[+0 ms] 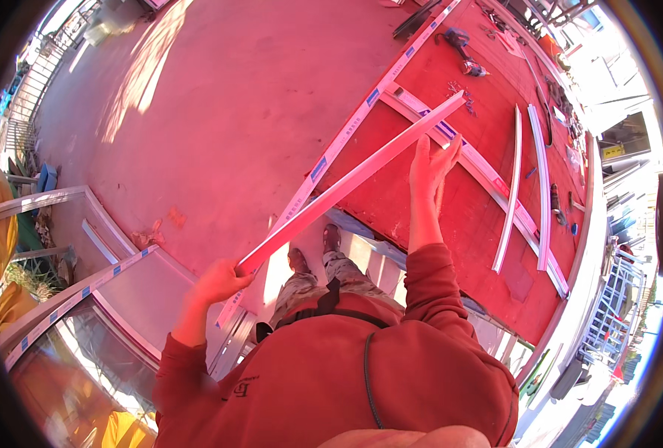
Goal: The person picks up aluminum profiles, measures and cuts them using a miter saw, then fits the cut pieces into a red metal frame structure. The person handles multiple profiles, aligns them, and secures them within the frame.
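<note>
A long, narrow metal profile strip (346, 183) slants across the view from lower left to upper right. My left hand (223, 282) is closed around its near end. Below the strip's far end, my right hand (432, 168) has its fingers stretched and its thumb apart. Its thumb tip meets or nearly meets the strip's edge; which of the two I cannot tell. Under that hand, a white frame profile (488, 175) with printed film lies across the red tabletop (368, 175). It joins a long frame profile (339, 142) along the table's left edge at a corner.
Two loose white strips (515, 187) (540, 179) lie on the right of the table. A cordless drill (460, 46) rests at the far end, with small screws (462, 93) scattered nearby. Another power tool (557, 203) lies at the right edge. Framed panels (160, 287) stand at lower left.
</note>
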`<action>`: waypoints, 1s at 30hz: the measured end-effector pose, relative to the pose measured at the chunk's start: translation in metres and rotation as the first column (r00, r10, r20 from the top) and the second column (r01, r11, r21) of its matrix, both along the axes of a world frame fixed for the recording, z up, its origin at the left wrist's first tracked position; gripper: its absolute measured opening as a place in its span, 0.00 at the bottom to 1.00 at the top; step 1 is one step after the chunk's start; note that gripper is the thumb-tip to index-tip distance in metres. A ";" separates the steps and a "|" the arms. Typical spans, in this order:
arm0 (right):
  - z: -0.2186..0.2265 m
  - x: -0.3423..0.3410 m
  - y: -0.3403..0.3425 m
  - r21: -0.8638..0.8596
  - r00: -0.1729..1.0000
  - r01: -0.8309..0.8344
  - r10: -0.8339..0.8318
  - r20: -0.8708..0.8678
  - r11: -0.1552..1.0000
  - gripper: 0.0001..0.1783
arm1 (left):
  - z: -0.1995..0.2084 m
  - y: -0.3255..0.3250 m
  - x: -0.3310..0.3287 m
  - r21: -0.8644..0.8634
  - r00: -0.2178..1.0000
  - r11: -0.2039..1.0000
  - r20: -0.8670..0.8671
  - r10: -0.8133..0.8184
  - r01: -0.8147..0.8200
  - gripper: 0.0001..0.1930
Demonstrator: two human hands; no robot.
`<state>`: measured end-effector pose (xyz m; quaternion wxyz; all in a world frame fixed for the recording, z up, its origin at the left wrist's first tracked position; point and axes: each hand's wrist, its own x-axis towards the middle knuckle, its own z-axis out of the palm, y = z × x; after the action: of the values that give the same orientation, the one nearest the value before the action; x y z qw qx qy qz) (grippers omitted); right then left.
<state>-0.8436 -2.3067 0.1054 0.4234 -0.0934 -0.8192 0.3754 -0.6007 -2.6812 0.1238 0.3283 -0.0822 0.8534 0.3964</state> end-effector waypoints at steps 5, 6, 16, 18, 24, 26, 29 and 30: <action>0.095 0.019 -0.019 0.242 0.943 -0.321 0.332 -0.004 0.916 0.41 | 0.034 0.000 -0.043 -0.009 0.876 0.999 -0.482 0.030 -0.039 0.13; 0.116 0.023 -0.027 0.412 0.932 -0.341 0.362 0.031 0.845 0.42 | 0.046 0.002 -0.056 -0.094 0.871 0.995 -0.490 -0.031 -0.017 0.11; 0.187 -0.041 -0.014 0.682 0.814 -0.524 0.535 0.226 0.510 0.28 | 0.252 -0.016 -0.144 -0.410 -0.039 0.902 -0.907 -0.419 -0.135 0.40; 0.216 -0.031 -0.032 0.345 0.849 -0.529 0.490 0.198 0.775 0.28 | 0.279 -0.008 -0.123 -0.172 -0.219 0.968 -0.952 -0.212 -0.184 0.45; 0.200 -0.045 -0.079 -0.590 0.635 -0.723 0.680 -0.366 0.359 0.20 | 0.120 0.136 -0.155 0.344 0.563 0.903 -0.813 0.149 0.257 0.50; 0.179 -0.020 -0.090 -0.764 0.615 -0.636 0.671 -0.414 0.112 0.22 | 0.075 0.148 -0.150 0.601 0.804 0.775 -0.550 0.226 0.193 0.41; 0.106 -0.009 -0.065 -0.889 0.733 -0.456 0.582 -0.353 0.034 0.30 | 0.035 0.148 -0.120 0.555 0.893 0.822 -0.425 0.149 0.127 0.29; 0.094 0.000 -0.062 -0.925 0.774 -0.379 0.544 -0.323 -0.010 0.32 | 0.009 0.142 -0.098 0.459 0.884 0.880 -0.454 0.115 0.122 0.29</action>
<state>-0.8439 -2.3685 0.1991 0.0604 -0.0868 -0.3962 0.9121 -0.6990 -2.5395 0.1330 0.1234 0.1004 0.7836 0.6006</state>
